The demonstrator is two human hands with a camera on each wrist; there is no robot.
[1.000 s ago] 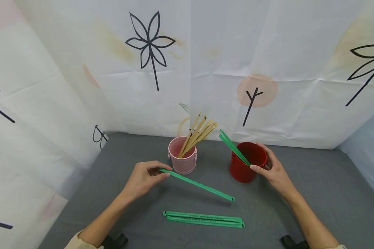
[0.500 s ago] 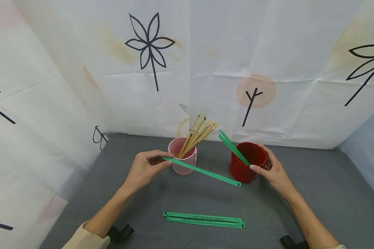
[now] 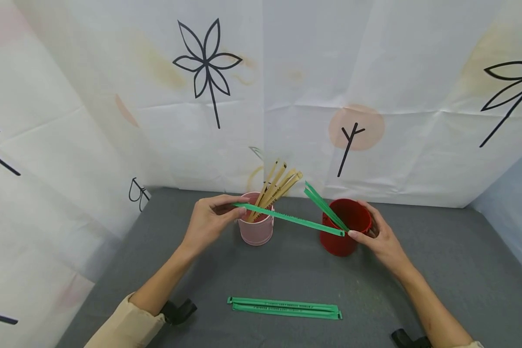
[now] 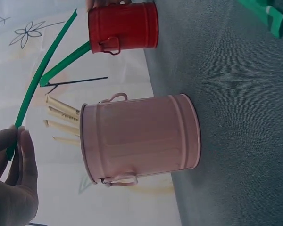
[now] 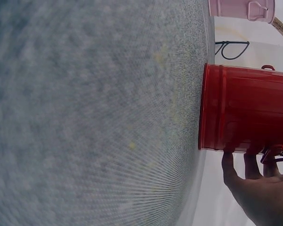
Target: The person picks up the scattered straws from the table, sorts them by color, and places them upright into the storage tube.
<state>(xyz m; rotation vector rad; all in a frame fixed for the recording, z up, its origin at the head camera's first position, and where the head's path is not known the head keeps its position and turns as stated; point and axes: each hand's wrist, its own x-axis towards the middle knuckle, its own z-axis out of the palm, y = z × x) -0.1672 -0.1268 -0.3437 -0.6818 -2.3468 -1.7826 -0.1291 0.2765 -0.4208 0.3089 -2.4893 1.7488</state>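
Left hand (image 3: 208,221) pinches green stick (image 3: 293,220), jutting rightward — right hand (image 3: 381,238) grips red bucket (image 3: 338,244).

Beige left sleeve (image 3: 128,325); blocky black wrist devices (image 3: 180,312); right cuff (image 3: 476,345), cropped, looks beige.

Grey bench (image 3: 217,278), backed by white cloth (image 3: 296,34), creased, with faint yellow smudges. On the cloth: a six-petalled black flower (image 3: 206,63), and a twig (image 3: 349,145) drawn over a peach disc (image 3: 371,121). Pink pail (image 3: 256,234) upright toward the far edge, yellow sticks (image 3: 282,190) standing in it, leaning right in the head view.
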